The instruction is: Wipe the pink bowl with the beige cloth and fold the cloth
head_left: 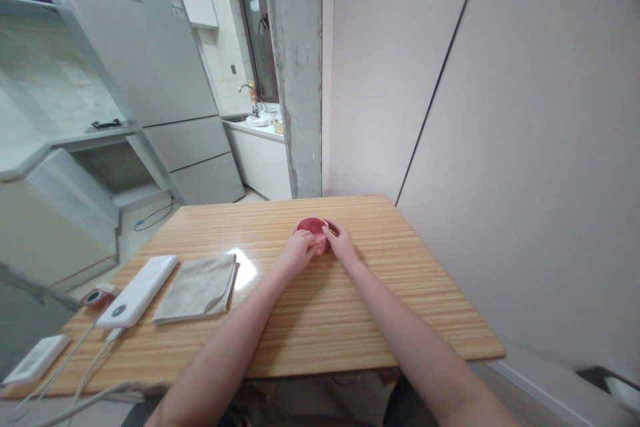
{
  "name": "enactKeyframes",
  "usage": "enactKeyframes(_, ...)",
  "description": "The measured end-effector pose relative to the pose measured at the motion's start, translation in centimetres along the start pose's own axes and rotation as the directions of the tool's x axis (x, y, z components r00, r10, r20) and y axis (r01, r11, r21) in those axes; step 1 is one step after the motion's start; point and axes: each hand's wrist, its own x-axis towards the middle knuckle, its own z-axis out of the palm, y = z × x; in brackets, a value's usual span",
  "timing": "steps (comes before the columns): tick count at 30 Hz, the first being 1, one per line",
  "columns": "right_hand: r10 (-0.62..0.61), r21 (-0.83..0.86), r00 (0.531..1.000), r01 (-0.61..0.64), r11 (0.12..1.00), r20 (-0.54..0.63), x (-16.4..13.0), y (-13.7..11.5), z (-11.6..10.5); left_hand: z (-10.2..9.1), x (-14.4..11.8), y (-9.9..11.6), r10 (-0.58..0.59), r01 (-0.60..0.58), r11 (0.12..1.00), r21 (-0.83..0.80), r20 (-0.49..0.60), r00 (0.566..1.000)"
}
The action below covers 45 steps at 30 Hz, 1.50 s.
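Note:
A small pink bowl (313, 224) rests on the wooden table, toward its far edge. My left hand (303, 248) is at its near left side, fingers bent over the rim and partly inside. From the right, my right hand (340, 241) grips the rim between thumb and fingers. My hands cover the near part of the bowl, so its full shape and anything lying low inside are hidden. A folded grey cloth (197, 288) lies to the left of my left forearm.
The wood-grain table (400, 293) has a white power bank (137, 290) with cables at the left. Beside it are a small reddish object (95, 297) and a white box (37, 359). A wall (525, 147) stands close on the right; a refrigerator (135, 47) is beyond the table.

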Motion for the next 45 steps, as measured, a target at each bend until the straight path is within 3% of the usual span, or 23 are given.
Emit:
enactKeyframes(5, 0.011, -0.024, 1.0, -0.011, 1.0, 0.009, -0.3, -0.5, 0.0, -1.8, -1.0, 0.2, 0.064, -0.068, 0.994, -0.085, -0.056, 0.996)
enactKeyframes(8, 0.015, -0.068, 1.0, -0.016, 0.998, -0.017, -0.3, -0.4, -0.1, -5.3, -4.0, -1.2, -0.112, 0.096, 0.991, -0.087, -0.188, 0.976)
enactKeyframes(10, 0.019, -0.082, 0.998, -0.024, 0.996, -0.051, -0.1, 0.0, -0.2, -8.0, -7.4, -2.9, -0.35, 0.361, 0.932, -0.02, -0.302, 0.887)
enactKeyframes(12, 0.03, -0.071, 0.996, -0.036, 0.997, -0.081, 0.1, 0.5, -0.4, -10.4, -11.2, -4.8, -0.557, 0.648, 0.749, 0.14, -0.397, 0.73)
enactKeyframes(14, 0.041, -0.056, 0.994, -0.047, 0.997, -0.1, 0.3, 0.8, -0.5, -11.9, -14.7, -6.2, -0.656, 0.786, 0.543, 0.294, -0.435, 0.616)
enactKeyframes(16, 0.042, -0.054, 0.993, -0.048, 0.997, -0.11, 0.3, 0.9, -0.5, -12.5, -17.1, -7.1, -0.717, 0.826, 0.412, 0.385, -0.423, 0.554)
enactKeyframes(18, 0.041, -0.052, 0.992, -0.047, 0.998, -0.121, 0.3, 0.7, -0.6, -12.5, -18.5, -7.4, -0.755, 0.832, 0.34, 0.437, -0.401, 0.519)
enactKeyframes(22, 0.057, -0.05, 0.988, -0.065, 0.997, -0.144, 0.2, 0.1, -0.7, -12.1, -19.2, -8.8, -0.821, 0.866, 0.261, 0.426, -0.374, 0.432)
enactKeyframes(24, 0.049, -0.068, 0.988, -0.059, 0.996, -0.146, 0.1, -0.4, -0.8, -12.3, -18.9, -10.0, -0.878, 0.885, 0.252, 0.392, -0.293, 0.379)
enactKeyframes(25, 0.039, -0.082, 0.988, -0.052, 0.995, -0.15, 0.1, -0.7, -0.8, -12.4, -18.6, -10.6, -0.899, 0.884, 0.268, 0.382, -0.231, 0.372)
enactKeyframes(27, 0.001, -0.12, 0.987, -0.021, 0.993, -0.162, -0.1, -1.4, -0.8, -13.0, -17.4, -11.1, -0.898, 0.856, 0.347, 0.382, -0.127, 0.421)
enactKeyframes(29, -0.068, -0.171, 0.987, 0.042, 0.984, -0.148, -0.5, -2.3, -0.6, -13.6, -15.5, -10.2, -0.836, 0.799, 0.462, 0.384, -0.112, 0.537)
enactKeyframes(31, -0.153, -0.202, 0.985, 0.135, 0.97, -0.077, -1.0, -3.5, -0.2, -14.1, -12.9, -8.0, -0.726, 0.731, 0.582, 0.357, -0.177, 0.664)
enactKeyframes(32, -0.183, -0.197, 0.983, 0.175, 0.965, -0.02, -1.3, -4.1, 0.0, -14.2, -11.4, -6.5, -0.673, 0.682, 0.661, 0.313, -0.155, 0.724)
enactKeyframes(34, -0.189, -0.14, 0.976, 0.203, 0.969, 0.105, -1.9, -5.4, 0.4, -14.2, -8.4, -3.4, -0.54, 0.537, 0.816, 0.214, -0.049, 0.841)
enactKeyframes(36, -0.123, -0.052, 0.961, 0.14, 0.989, 0.246, -2.4, -6.5, 0.7, -13.9, -5.6, -0.7, -0.372, 0.366, 0.926, 0.092, 0.057, 0.926)
enactKeyframes(38, -0.009, 0.002, 0.927, 0.009, 1.0, 0.375, -2.6, -7.4, 0.5, -13.1, -2.9, 1.4, -0.224, 0.228, 0.973, -0.033, 0.098, 0.97)
enactKeyframes(41, 0.212, 0.02, 0.854, -0.251, 0.968, 0.475, -2.3, -8.2, -0.5, -11.5, 0.3, 2.9, -0.088, 0.097, 0.978, -0.187, 0.058, 0.994)
enactKeyframes(43, 0.328, 0.053, 0.838, -0.387, 0.92, 0.436, -1.6, -8.3, -1.3, -10.2, 1.7, 2.8, -0.109, 0.092, 0.94, -0.329, -0.033, 0.994)
enactKeyframes(45, 0.382, 0.119, 0.88, -0.427, 0.897, 0.282, -0.8, -8.3, -1.9, -8.6, 2.4, 2.0, -0.257, 0.147, 0.874, -0.463, -0.183, 0.949)
